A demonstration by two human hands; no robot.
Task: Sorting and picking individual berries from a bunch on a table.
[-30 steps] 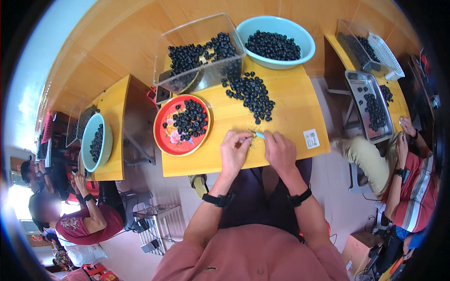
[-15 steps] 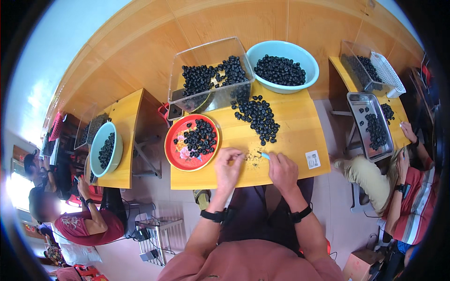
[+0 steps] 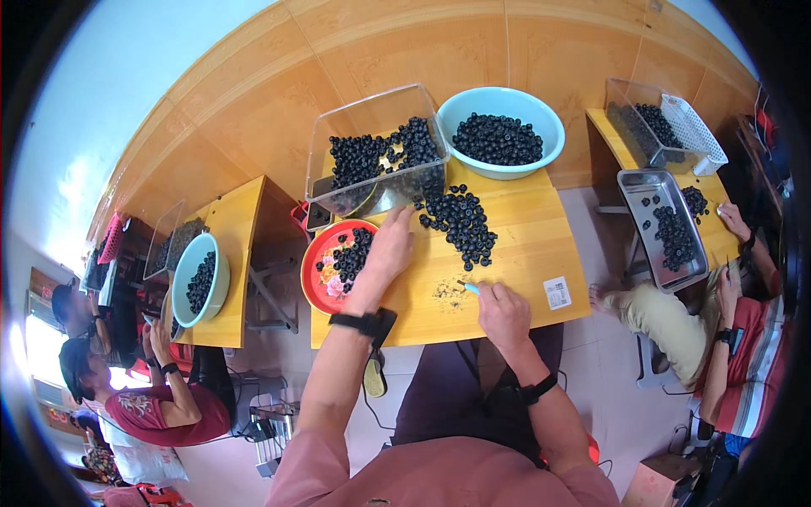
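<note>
My left hand (image 3: 393,241) stretches forward across the table, its fingers drawn together at the left edge of a loose pile of small black round parts (image 3: 460,226). Whether a part is between those fingertips I cannot make out. Near the table's front, my right hand (image 3: 504,314) is closed around a slim tool with a light blue end (image 3: 472,289), which points left. Dark crumbs (image 3: 449,293) lie scattered on the wood beside its tip. Partly behind my left forearm is a red flowered tray (image 3: 314,264) with more black parts in it.
A clear plastic bin (image 3: 397,188) and a light blue basin (image 3: 553,139), both holding black parts, stand at the back. A white label (image 3: 557,292) is on the table's right side. Other people work at tables left and right, with another basin (image 3: 221,291) and a metal tray (image 3: 627,190).
My left hand has moved from the table's front, near my right hand, forward to the pile. My right hand stays near the crumbs with the tool. The view has shifted slightly.
</note>
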